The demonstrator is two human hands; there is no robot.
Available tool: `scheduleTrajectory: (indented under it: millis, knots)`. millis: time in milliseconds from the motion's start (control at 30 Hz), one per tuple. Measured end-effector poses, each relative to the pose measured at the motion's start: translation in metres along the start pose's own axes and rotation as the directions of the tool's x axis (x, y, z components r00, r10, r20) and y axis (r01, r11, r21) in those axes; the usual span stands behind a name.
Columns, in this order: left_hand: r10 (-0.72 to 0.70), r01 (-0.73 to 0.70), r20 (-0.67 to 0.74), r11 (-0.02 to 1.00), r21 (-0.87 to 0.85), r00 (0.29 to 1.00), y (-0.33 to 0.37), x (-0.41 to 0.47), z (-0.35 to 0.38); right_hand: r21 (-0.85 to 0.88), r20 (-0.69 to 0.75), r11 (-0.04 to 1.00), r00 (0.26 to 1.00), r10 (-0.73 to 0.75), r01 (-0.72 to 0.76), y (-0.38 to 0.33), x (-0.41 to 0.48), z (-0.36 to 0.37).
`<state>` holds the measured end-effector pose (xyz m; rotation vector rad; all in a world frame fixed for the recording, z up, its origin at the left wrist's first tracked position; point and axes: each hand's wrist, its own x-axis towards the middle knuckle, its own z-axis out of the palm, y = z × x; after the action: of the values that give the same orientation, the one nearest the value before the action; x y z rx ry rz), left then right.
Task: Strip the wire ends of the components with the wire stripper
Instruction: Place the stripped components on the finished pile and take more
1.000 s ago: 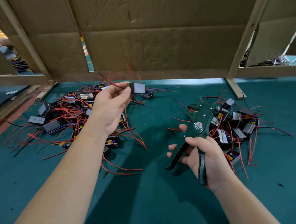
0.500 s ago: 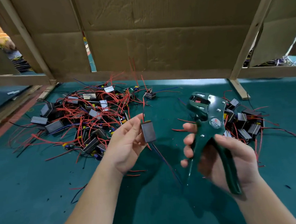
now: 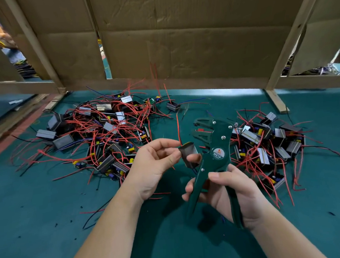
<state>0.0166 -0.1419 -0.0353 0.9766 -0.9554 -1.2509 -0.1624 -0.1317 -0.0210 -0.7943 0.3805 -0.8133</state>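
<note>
Wire stripper [image 3: 216, 143] stands upright in our right hand [image 3: 232, 193], fingers curled round both handles, its jaws apart. Our left hand [image 3: 153, 166] pinches a small black component [image 3: 188, 153] just beside the tool's head, a red wire [image 3: 178, 128] rising from it. Tangled piles of components [image 3: 105, 133] flank us on the green table [image 3: 42, 238].

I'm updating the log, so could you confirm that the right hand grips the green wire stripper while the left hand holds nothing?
Not quite: the head view shows the left hand is not empty but pinches a small dark component. The right hand does grip the green wire stripper.
</note>
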Motion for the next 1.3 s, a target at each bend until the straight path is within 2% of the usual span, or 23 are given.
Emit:
scheduleTrajectory:
  millis: [167, 333, 400, 467, 533, 600, 667, 800, 933, 1033, 1100, 1133, 1200, 1300]
  knots:
    - [-0.049, 0.050, -0.009, 0.996, 0.079, 0.999, 0.000, 0.001, -0.001, 0.048, -0.077, 0.999, 0.997, -0.006, 0.010, 0.001, 0.001, -0.002]
    - [-0.082, 0.082, 0.011, 0.997, 0.016, 0.997, 0.006, 0.000, -0.001, 0.017, -0.089, 1.000, 0.996, -0.001, 0.002, 0.003, 0.001, -0.002]
    - [-0.075, 0.075, -0.024, 0.997, 0.004, 0.997, 0.005, -0.001, 0.004, -0.002, -0.116, 1.000, 0.993, 0.001, -0.001, 0.006, 0.002, -0.001]
    - [-0.028, 0.031, -0.096, 0.999, 0.029, 0.995, 0.004, -0.001, 0.011, -0.021, -0.158, 1.000, 0.987, -0.006, 0.003, 0.008, 0.003, -0.001]
    - [0.074, -0.055, -0.144, 0.990, 0.132, 0.987, 0.001, -0.003, 0.017, -0.044, -0.194, 0.999, 0.981, -0.007, -0.001, 0.010, 0.004, -0.001]
    - [0.200, -0.154, -0.116, 0.936, 0.318, 0.973, -0.003, -0.006, 0.021, -0.067, -0.209, 0.997, 0.978, 0.009, -0.023, 0.009, 0.005, -0.002]
    - [0.262, -0.211, -0.054, 0.867, 0.451, 0.964, -0.007, -0.010, 0.025, -0.073, -0.199, 0.997, 0.980, 0.008, -0.023, 0.007, 0.006, -0.003]
    - [0.319, -0.232, -0.082, 0.821, 0.522, 0.944, -0.006, -0.009, 0.026, -0.013, -0.172, 1.000, 0.985, -0.010, 0.008, 0.004, 0.006, -0.007]
    - [0.251, -0.169, -0.168, 0.906, 0.389, 0.953, 0.002, -0.009, 0.029, -0.009, -0.146, 1.000, 0.989, 0.001, -0.002, 0.005, 0.006, -0.006]
    - [0.068, -0.064, -0.276, 0.998, 0.022, 0.959, 0.010, -0.006, 0.031, -0.018, -0.144, 1.000, 0.990, 0.010, -0.013, 0.006, 0.005, -0.006]
    - [-0.068, -0.005, -0.284, 0.969, -0.246, 0.956, 0.016, -0.006, 0.027, -0.055, -0.139, 0.997, 0.989, 0.043, -0.051, 0.008, 0.004, -0.005]
    - [-0.114, 0.026, -0.278, 0.953, -0.302, 0.954, 0.017, -0.005, 0.025, -0.087, -0.131, 0.994, 0.990, 0.058, -0.070, 0.008, 0.004, -0.005]
    - [-0.169, 0.092, -0.300, 0.963, -0.255, 0.939, 0.018, -0.005, 0.023, -0.145, -0.116, 0.986, 0.991, 0.069, -0.086, 0.009, 0.002, -0.005]
    - [-0.113, 0.123, -0.373, 0.992, 0.005, 0.921, 0.013, -0.002, 0.021, -0.153, -0.085, 0.985, 0.994, 0.071, -0.083, 0.010, 0.000, -0.004]
